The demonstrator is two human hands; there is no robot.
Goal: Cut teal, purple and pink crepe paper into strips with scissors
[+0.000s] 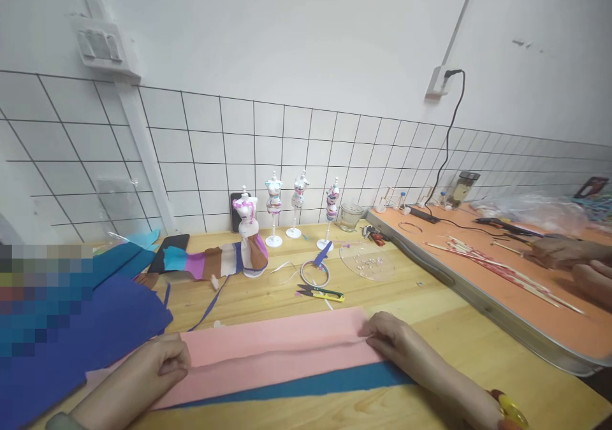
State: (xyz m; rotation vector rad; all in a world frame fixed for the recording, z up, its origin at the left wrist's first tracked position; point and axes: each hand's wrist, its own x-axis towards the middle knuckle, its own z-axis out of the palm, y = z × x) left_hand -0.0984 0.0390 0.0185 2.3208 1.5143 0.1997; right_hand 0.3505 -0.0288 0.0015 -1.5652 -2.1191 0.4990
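Note:
A long pink sheet [277, 337], which looks like crepe paper, lies stretched between both hands with a crease or raised edge along its middle. Near its left end, my left hand [165, 360] is closed with the fingertips pinching it. My right hand [394, 337] pinches the right end in the same way. Beneath the pink sheet, a teal sheet [325, 382] shows along the front edge. Just beyond lie yellow-handled thread snips [322, 293] and a roll of white tape [314, 282]. Dark blue sheets [109, 328] are piled left of my left hand.
Several small dress forms [274, 204] stand at the back, one with a striped coloured strip [205, 263] attached. A round clear dish [368, 261] holds tiny beads. A glass cup [351, 216] is behind it. Another person's hands [574, 258] are over the orange table [530, 302] at right.

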